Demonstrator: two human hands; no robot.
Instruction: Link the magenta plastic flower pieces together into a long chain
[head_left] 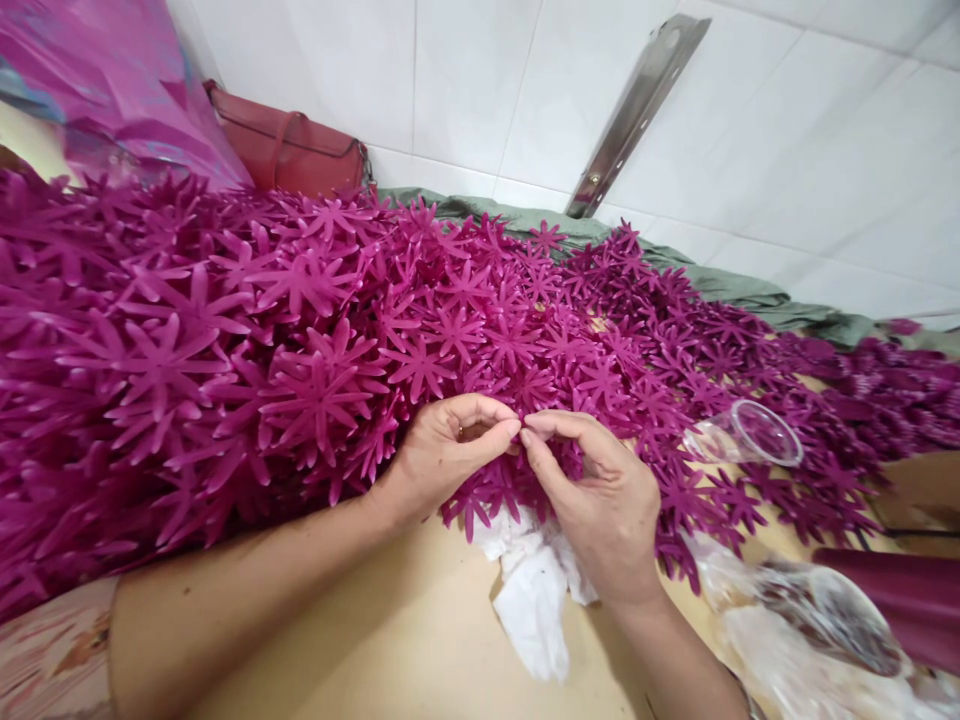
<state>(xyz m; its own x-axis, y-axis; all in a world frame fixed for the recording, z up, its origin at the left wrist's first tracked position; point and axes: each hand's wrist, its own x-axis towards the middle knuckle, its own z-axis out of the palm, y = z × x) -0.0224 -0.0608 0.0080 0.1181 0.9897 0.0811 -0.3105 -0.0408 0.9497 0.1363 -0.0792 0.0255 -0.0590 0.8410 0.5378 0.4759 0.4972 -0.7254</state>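
In the middle of the head view, my left hand (pixel 450 445) and my right hand (pixel 600 490) meet at their fingertips. Thumb and forefinger of each are pinched together. Whatever lies between them is too small to make out. Right behind and below the fingers spreads a large heap of magenta star-shaped flower pieces (pixel 322 395), each with several narrow petals. Some of these pieces hang just under my hands. White crumpled tissue (pixel 532 600) lies on the pale yellow table (pixel 390 630) below my right hand.
A clear plastic cup (pixel 765 432) lies on its side at the right. Clear plastic bags with a dark-stained cup (pixel 832 610) sit lower right. At the back are a red handbag (pixel 292 145), a pink plastic bag (pixel 135 90), green cloth (pixel 720 285) and a metal bracket (pixel 637 110) on the tiled wall.
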